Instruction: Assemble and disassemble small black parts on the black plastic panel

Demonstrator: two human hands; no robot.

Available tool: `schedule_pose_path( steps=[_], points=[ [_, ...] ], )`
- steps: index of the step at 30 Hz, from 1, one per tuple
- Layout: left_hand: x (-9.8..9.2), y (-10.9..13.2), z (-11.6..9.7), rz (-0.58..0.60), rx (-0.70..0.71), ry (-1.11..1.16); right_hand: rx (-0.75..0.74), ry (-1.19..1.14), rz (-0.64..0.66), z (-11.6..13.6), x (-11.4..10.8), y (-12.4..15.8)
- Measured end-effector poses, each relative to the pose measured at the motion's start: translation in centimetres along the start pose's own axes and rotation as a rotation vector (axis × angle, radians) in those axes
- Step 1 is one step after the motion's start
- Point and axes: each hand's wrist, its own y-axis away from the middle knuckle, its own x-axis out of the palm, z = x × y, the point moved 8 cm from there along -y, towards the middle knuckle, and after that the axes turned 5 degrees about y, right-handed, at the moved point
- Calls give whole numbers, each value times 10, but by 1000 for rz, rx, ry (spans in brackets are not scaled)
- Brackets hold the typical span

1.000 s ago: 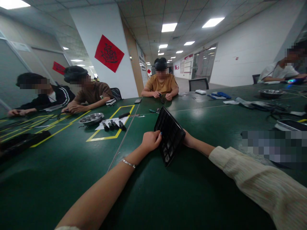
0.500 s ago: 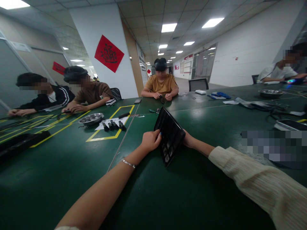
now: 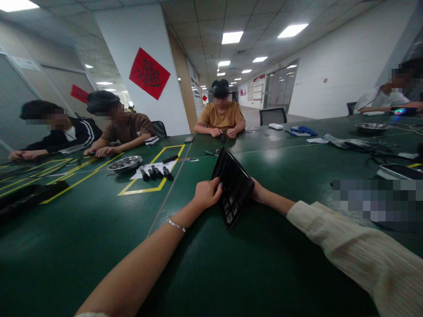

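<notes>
Between my hands a black tablet (image 3: pixel 236 185) stands tilted above the green table, its dark face toward me showing a grid of rectangles, a few paler near the bottom. My left hand (image 3: pixel 209 193) is closed at its left edge, thumb against the front. From the right side, my right hand (image 3: pixel 259 192) grips the opposite edge; its fingers are hidden behind the tablet. A silver bracelet (image 3: pixel 176 225) circles my left wrist.
On the green table (image 3: pixel 198 273), left of centre, lie several black cylindrical parts (image 3: pixel 155 171) on white paper beside a metal bowl (image 3: pixel 125 164). Co-workers sit at the far side and left. Gloves (image 3: pixel 343 142) and cables lie to the right.
</notes>
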Motion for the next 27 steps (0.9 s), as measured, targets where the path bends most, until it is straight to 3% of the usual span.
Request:
schedule_pose_path(
  steps=[27],
  points=[
    [2,-2,1,39,0,-32,39,-60,-5,-10,-5,-5]
  ],
)
